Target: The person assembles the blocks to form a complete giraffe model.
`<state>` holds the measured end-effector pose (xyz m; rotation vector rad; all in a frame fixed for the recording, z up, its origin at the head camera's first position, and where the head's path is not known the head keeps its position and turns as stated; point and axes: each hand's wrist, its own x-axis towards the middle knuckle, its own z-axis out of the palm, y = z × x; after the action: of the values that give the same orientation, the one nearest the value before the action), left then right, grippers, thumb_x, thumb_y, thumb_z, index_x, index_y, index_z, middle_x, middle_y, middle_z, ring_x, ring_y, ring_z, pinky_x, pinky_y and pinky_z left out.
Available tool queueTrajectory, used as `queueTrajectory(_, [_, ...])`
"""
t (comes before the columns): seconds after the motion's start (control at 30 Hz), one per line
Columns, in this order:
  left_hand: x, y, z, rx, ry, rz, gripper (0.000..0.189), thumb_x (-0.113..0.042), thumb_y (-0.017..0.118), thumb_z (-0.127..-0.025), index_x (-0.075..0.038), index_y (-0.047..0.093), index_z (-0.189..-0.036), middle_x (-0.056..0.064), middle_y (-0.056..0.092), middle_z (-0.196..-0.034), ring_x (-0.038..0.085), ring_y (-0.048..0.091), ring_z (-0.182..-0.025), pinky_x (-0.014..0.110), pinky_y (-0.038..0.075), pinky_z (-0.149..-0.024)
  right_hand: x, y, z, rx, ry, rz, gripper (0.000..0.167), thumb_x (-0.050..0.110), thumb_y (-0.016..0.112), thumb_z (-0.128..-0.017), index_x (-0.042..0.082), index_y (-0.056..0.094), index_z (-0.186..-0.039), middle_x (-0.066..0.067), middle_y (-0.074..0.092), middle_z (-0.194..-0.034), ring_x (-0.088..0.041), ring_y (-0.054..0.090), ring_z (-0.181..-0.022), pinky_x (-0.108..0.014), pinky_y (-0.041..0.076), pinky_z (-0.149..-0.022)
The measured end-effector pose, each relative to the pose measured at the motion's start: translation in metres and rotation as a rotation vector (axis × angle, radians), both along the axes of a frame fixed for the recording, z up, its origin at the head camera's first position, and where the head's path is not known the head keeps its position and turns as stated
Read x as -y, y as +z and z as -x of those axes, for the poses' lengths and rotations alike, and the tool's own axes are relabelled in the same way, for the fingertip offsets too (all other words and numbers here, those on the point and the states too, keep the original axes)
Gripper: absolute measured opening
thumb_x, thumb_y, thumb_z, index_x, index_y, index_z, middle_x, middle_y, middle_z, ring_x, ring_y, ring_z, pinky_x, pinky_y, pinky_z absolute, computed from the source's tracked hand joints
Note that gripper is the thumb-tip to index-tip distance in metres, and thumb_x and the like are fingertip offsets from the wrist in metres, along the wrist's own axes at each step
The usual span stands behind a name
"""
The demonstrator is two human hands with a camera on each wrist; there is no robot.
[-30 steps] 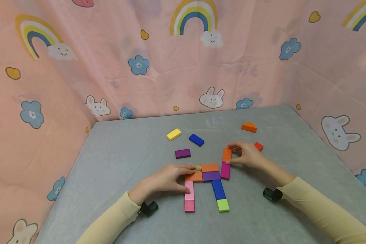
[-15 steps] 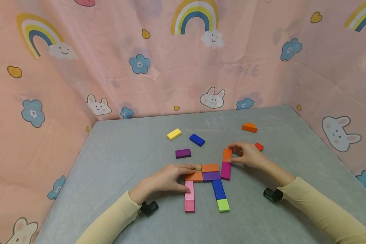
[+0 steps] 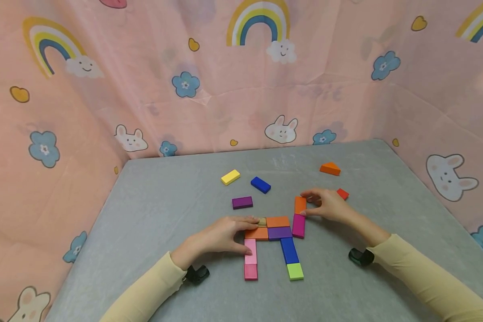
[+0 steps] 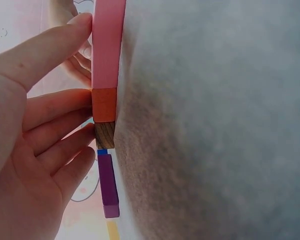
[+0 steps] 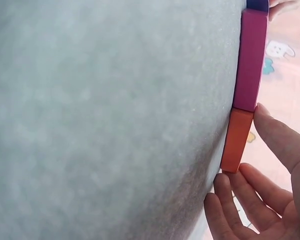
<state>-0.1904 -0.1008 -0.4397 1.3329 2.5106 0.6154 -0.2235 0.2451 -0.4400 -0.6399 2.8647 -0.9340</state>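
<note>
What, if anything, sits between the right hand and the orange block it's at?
Nothing visible. The right hand touches the orange block directly: thumb near its join with the magenta block, fingers at its other end.

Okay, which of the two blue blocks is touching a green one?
The near blue block, its near end against the green block; the far blue block lies apart from other blocks.

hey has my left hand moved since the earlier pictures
No, not visibly, in any direction. In the head view, the left hand keeps its place against the lone purple block lying beyond it.
</note>
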Motion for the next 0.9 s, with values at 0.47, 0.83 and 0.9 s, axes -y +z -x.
queueTrajectory(0.47, [-0.002,0.002,-0.001,-0.006,-0.002,0.009,0.067,-0.046,0.071,-0.081,-0.015,0.052,-0.137,-0.004,0.043,-0.147,0.01,0.037,-0.138,0.033,0.036,-0.109,-0.003,0.002,0.004,0.034,0.005,-0.018,0.06,0.036,0.078,-0.077,-0.001,0.061,-0.121,-0.018,0.065,-0.117,-0.033,0.064,-0.103,-0.046,0.053,-0.086])
queueTrajectory(0.83, [-0.003,0.003,-0.002,-0.043,-0.006,0.018,0.066,-0.045,0.072,-0.081,-0.014,0.053,-0.136,-0.003,0.045,-0.146,0.011,0.037,-0.138,0.033,0.035,-0.11,0.007,0.023,0.019,0.043,-0.082,0.018,0.057,0.034,0.074,-0.081,-0.001,0.059,-0.124,-0.018,0.065,-0.117,-0.033,0.063,-0.105,-0.047,0.051,-0.09])
queueTrajectory(0.9, [-0.003,0.004,-0.003,-0.05,-0.013,0.015,0.065,-0.044,0.072,-0.081,-0.014,0.054,-0.135,-0.003,0.046,-0.145,0.011,0.038,-0.137,0.032,0.036,-0.11,0.012,0.027,0.023,0.027,-0.078,0.007,0.055,0.032,0.075,-0.081,0.0,0.06,-0.123,-0.017,0.065,-0.117,-0.032,0.063,-0.105,-0.047,0.051,-0.09])
